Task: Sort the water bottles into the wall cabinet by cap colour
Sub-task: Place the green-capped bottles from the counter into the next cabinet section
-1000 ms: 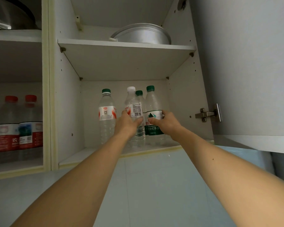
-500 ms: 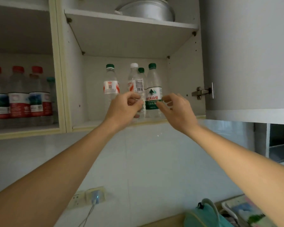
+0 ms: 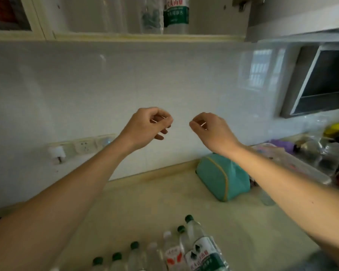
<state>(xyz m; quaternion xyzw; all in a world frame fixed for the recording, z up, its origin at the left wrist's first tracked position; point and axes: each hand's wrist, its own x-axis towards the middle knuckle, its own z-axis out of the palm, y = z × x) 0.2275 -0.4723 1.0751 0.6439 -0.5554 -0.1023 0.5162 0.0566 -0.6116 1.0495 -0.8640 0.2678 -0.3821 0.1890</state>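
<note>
Several clear water bottles stand on the beige counter at the bottom edge. Among them are a green-capped bottle with a green label, a white-capped bottle with a red label and smaller green-capped bottles. The wall cabinet's lower edge runs along the top, with a green-labelled bottle standing inside. My left hand and my right hand hang in front of the tiled wall, between cabinet and counter. Both have loosely curled fingers and hold nothing.
A teal pouch lies on the counter under my right forearm. Plastic containers and bags crowd the right end. Wall sockets sit at the left, and a range hood hangs at the right. Red labels show in the left compartment.
Both hands have let go of the bottles in the cabinet and dropped away from the shelf. My view has tilted down to the counter and its bottles.
</note>
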